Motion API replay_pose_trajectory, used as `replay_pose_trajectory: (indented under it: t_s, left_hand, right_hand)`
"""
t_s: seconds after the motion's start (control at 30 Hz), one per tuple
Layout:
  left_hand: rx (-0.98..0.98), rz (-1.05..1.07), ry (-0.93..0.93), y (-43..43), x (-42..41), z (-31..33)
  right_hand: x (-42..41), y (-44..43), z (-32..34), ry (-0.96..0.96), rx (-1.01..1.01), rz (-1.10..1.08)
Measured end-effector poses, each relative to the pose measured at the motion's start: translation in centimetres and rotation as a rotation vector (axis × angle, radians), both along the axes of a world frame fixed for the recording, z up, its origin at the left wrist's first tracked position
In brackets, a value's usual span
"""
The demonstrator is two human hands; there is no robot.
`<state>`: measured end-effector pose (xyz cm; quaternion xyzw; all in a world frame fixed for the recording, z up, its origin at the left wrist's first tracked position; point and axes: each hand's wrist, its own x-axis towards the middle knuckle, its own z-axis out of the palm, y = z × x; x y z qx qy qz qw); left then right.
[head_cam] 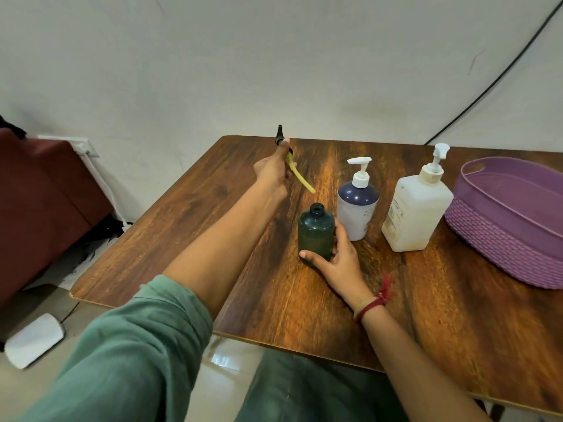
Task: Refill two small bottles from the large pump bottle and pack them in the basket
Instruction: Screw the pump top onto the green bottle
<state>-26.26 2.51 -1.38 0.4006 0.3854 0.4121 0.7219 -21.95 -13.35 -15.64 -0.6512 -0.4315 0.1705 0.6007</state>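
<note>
soft, even, bright light with no hard shadows; the large pump bottle (416, 208) casts a faint shadow. the table (426, 315) carries a warm sheen at its near right, and the floor tile (225, 357) gives pale glare. the wide lens bows the table edges and the cable (441, 129). the sleeve (137, 345) and the lower corners look smeared.

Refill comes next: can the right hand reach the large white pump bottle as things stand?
Likely yes, once freed: the right hand grips the dark green plastic bottle, and the purple-and-white pump bottle stands between.
</note>
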Motion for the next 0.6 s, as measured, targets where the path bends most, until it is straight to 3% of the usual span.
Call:
replay_pose_trajectory:
  t_s: [0.33, 0.6]
  left_hand:
    - [0.39, 0.122, 0.024, -1.8, -0.4, -1.2]
    - [0.799, 0.046, -0.028, -4.4, -2.0, -0.9]
  right_hand:
    - [-0.2, -0.3, 0.3, 0.02, 0.018, 0.026]
    - [0.0, -0.2, 0.0, 0.022, 0.036, 0.018]
